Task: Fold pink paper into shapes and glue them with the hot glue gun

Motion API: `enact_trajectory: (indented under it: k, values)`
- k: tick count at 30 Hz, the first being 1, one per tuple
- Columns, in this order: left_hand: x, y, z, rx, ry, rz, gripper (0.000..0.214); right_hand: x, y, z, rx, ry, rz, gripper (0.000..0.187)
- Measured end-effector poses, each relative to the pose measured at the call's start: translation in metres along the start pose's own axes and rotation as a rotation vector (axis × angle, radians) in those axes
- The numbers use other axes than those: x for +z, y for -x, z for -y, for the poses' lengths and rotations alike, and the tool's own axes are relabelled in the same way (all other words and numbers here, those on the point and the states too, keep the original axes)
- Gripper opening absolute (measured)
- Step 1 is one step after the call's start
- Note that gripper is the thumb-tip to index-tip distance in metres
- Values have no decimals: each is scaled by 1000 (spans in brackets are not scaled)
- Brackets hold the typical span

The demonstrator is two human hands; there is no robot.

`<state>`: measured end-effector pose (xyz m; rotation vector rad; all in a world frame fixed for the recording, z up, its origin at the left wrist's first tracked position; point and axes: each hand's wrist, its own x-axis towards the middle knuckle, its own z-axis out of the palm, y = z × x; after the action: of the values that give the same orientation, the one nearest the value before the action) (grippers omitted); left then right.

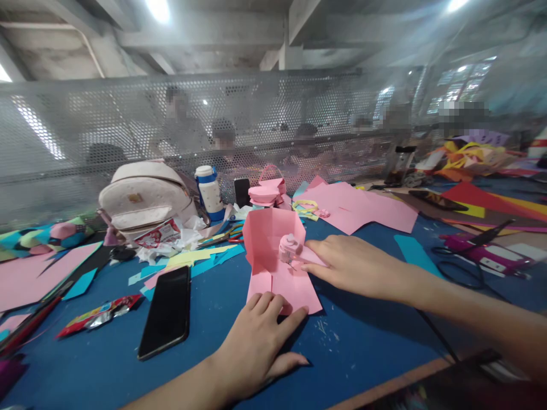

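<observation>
A pink paper sheet (273,267) with folded-up sides lies on the blue table (363,341). A small pink tape dispenser (290,248) sits on the sheet. My left hand (256,341) lies flat on the sheet's near edge, fingers spread, pressing it down. My right hand (350,266) reaches in from the right; its fingertips press on the paper beside the dispenser, fingers held together and extended.
A black phone (166,312) lies left of the sheet, with a snack wrapper (98,315) further left. Behind stand a white backpack (143,199), a bottle (210,192), pink paper boxes (267,193) and more pink sheets (363,208). Scissors (457,256) lie to the right. A mesh screen divides off seated people.
</observation>
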<state>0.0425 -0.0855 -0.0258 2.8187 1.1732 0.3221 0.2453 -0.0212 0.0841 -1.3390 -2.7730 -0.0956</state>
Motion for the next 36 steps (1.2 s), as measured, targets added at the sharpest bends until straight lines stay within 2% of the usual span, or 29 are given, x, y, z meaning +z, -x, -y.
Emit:
enact_trajectory:
  k: [6,12,19,29,36]
  values:
    - [3,3,3,5,36,-24,64,4,8,8,-11,153,-62,28]
    - [1,3,4,29,39,-23,63,2,8,11,-38,93,-33,29]
    - [1,2,5,44,31,-3,62,21,3,15,43,190,-57,25]
    - [-2,2,3,50,27,-22,61,22,11,23,25,179,-47,23]
    - [0,3,4,45,22,-47,59,28,-1,17,-48,74,6,30]
